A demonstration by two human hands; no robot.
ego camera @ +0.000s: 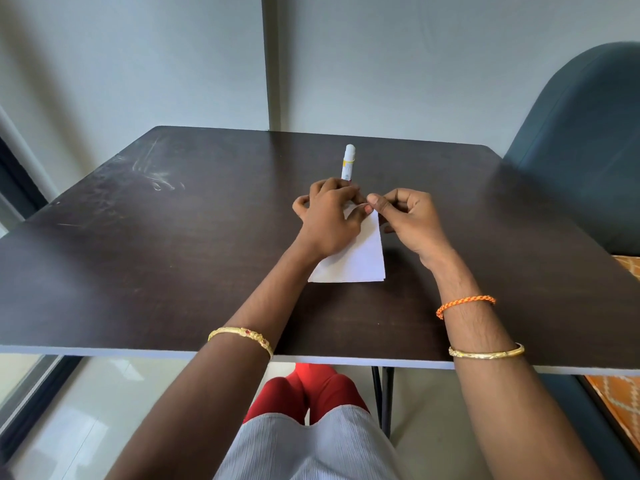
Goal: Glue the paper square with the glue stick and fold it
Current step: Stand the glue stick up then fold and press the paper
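A white paper square [360, 258] lies on the dark table [173, 254], its near edge showing two layers. My left hand [325, 220] rests on the paper's left part with the fingertips at its far corner. My right hand [405, 220] pinches that same far corner between thumb and forefinger. Just beyond the hands stands a white glue stick [347, 164], upright and capped, its base hidden behind my left fingers.
A dark teal chair [581, 143] stands at the table's right side. The wall [381, 64] is close behind the table's far edge. An orange patterned fabric [620, 400] shows at the lower right. My knees are under the near edge.
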